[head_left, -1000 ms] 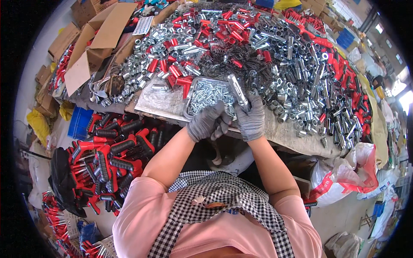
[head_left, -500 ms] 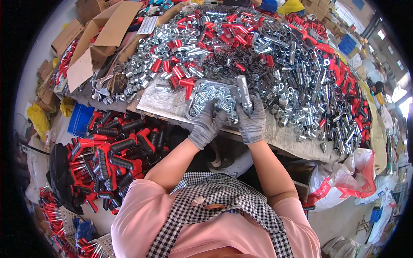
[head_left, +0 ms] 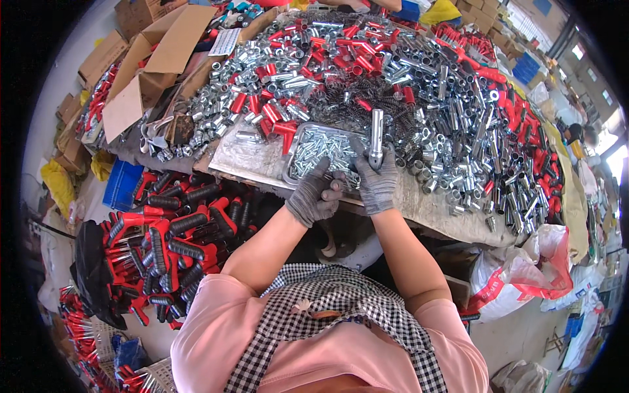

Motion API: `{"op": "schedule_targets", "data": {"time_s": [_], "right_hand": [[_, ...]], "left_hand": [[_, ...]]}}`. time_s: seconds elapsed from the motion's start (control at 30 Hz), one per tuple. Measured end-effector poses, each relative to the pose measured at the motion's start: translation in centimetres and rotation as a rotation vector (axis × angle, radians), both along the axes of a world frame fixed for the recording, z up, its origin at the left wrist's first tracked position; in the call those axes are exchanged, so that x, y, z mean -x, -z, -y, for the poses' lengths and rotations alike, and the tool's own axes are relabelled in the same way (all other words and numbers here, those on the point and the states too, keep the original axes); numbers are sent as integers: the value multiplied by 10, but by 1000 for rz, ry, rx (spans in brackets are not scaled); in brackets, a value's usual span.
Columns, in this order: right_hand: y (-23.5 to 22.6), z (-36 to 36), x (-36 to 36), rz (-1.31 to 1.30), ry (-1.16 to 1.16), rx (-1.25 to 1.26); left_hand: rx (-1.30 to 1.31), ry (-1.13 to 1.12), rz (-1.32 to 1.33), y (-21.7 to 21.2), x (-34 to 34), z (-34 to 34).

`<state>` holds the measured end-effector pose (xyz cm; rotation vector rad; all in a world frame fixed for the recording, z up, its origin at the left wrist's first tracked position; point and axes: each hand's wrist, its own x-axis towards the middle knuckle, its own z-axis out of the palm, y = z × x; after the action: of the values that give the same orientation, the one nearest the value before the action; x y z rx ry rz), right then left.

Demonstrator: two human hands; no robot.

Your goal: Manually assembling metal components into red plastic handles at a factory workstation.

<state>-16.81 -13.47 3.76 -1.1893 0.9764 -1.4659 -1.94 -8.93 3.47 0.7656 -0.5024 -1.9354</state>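
Both my hands wear grey knit gloves. My right hand (head_left: 379, 182) grips a shiny metal tube (head_left: 375, 134) that stands upright above the table edge. My left hand (head_left: 313, 195) sits just left of it, fingers curled over the near rim of a shallow metal tray (head_left: 293, 162) filled with small silver bolts (head_left: 321, 147); what the fingers pinch is too small to tell. Behind the tray lies a big heap of chrome tubes, dark springs (head_left: 341, 98) and red plastic sleeves (head_left: 272, 114).
Open cardboard boxes (head_left: 154, 62) stand at the table's left end. Below left, a pile of red-and-black handles (head_left: 164, 236) fills the floor beside a blue crate (head_left: 121, 185). A white and red sack (head_left: 524, 275) hangs at the right. Another person is at the far right.
My right hand has raised the metal tube from lying flat to standing upright. My left hand has stayed at the tray's near rim.
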Motion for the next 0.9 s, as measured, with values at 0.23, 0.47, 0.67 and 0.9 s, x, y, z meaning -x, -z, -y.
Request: {"op": "schedule_targets", "data": {"time_s": [0.23,0.47,0.67,0.9], "right_hand": [[25,32,19,-657,29,84],[-33,10,81,-782,-211,164],[-54,-34,124,-723,-302,233],[-47,-62,168,-665,-118,237]], "left_hand": [[282,-450,493,-5,-6,-9],[704,-377,1341,-22,-60,-1],[1044,84,1320,-68,-28,1],[1326,230,1413,-96,31,7]]}}
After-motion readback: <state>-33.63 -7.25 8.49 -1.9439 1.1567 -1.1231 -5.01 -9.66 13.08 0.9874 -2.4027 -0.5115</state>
